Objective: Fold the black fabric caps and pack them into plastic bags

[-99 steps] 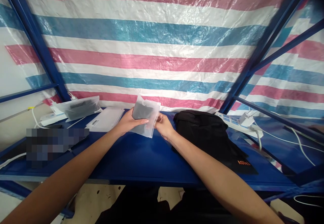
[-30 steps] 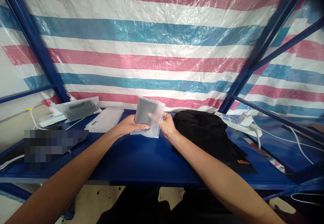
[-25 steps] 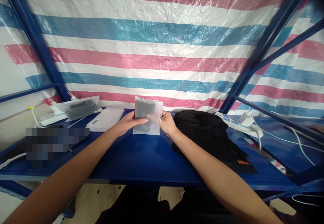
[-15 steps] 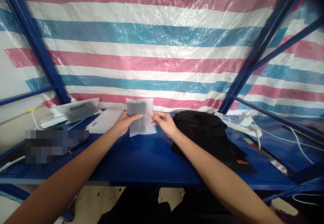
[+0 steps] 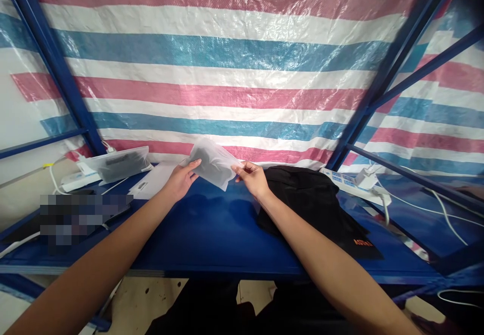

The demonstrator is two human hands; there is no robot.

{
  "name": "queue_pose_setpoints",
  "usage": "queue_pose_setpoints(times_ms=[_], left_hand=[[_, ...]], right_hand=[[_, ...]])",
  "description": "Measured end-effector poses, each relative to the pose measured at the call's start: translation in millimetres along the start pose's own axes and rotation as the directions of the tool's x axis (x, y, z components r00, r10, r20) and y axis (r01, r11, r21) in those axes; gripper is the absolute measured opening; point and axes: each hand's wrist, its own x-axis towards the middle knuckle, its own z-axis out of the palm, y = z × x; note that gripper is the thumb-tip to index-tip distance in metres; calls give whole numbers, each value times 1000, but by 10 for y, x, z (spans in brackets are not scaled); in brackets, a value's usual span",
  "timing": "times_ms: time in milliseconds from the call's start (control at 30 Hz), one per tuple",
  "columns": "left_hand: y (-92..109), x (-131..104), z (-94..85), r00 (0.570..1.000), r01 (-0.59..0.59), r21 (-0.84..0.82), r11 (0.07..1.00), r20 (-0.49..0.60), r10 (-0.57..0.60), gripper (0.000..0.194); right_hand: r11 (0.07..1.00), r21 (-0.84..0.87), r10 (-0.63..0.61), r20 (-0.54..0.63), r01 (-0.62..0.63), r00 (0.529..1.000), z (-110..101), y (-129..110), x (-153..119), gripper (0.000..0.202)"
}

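Note:
A frosted translucent pouch [image 5: 216, 166] with a dark flat item inside is held up above the blue desk, tilted down to the right. My left hand [image 5: 182, 177] grips its left side between thumb and fingers. At the pouch's right edge, my right hand [image 5: 252, 176] pinches the plastic. What exactly the dark item inside is cannot be made out.
Black cloth or a bag [image 5: 302, 199] lies right of my right hand. A white power strip [image 5: 353, 186] with cables is beyond it. At the left are a flat white packet [image 5: 153, 181], another frosted pouch [image 5: 119, 165] and a blue post [image 5: 49, 62].
The pouch has turned from upright to slanted, its right side now lower. My left hand has shifted slightly on it, and my right hand has moved a little to the right.

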Motion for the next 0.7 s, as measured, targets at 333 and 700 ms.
queue_pose_setpoints(times_ms=[333, 700], left_hand=[[0, -135, 114, 972, -232, 468, 853, 144, 186, 53], [-21, -273, 181, 872, -488, 616, 619, 316, 374, 22]], right_hand=[[987, -154, -57, -57, 48, 997, -257, 107, 147, 50], [463, -592, -569, 372, 659, 734, 45, -249, -208, 36]])
